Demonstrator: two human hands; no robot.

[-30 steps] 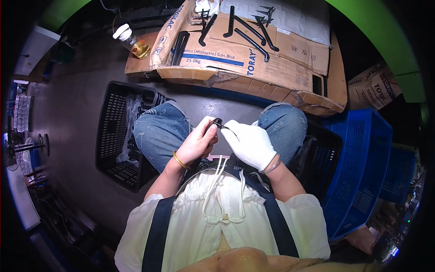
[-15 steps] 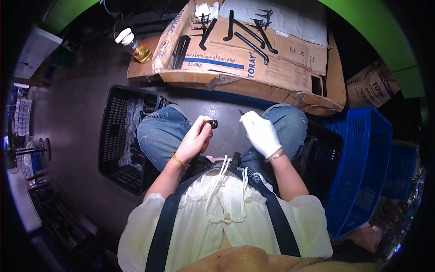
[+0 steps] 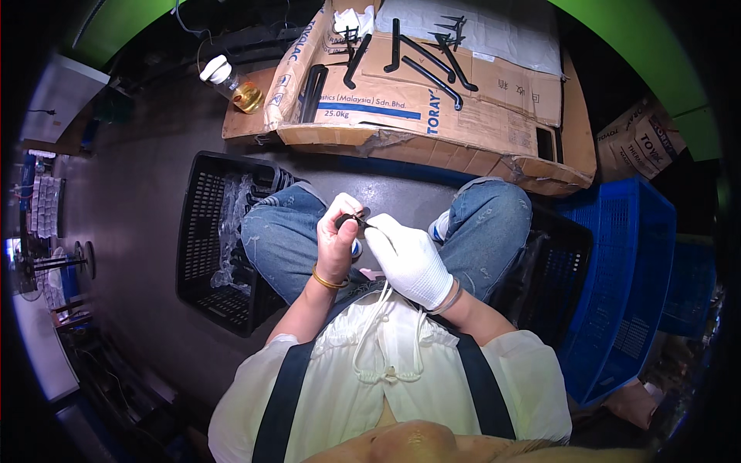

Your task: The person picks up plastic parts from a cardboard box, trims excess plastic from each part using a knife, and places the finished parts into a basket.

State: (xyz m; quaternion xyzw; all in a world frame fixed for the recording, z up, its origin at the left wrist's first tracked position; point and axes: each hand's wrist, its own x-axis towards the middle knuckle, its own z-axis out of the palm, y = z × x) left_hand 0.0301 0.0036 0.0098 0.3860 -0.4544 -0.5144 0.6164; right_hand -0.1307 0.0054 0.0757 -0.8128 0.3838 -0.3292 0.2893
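Note:
My bare left hand (image 3: pixel 334 251), with a gold bangle at its wrist, is closed around a black plastic part (image 3: pixel 347 221). Most of that part is hidden by the fingers; only its dark end shows. My right hand (image 3: pixel 413 262) wears a white knit glove and is closed in a pinch. Its fingertips meet the black part at the left hand, and a thin dark piece (image 3: pixel 366 224) shows between them. Both hands are together above the gap between my knees.
Ahead, flattened cardboard (image 3: pixel 370 131) bears several black L-shaped bars (image 3: pixel 432 80) and small branched black pieces (image 3: pixel 450 37). A bottle of yellow liquid (image 3: pixel 245 96) stands at its left. Black crates (image 3: pixel 202 239) flank my legs; blue crates (image 3: pixel 610 309) stand at right.
My right hand has moved left and nearer, bringing its thin dark piece to the black part. My left hand has turned more upright, still gripping that part.

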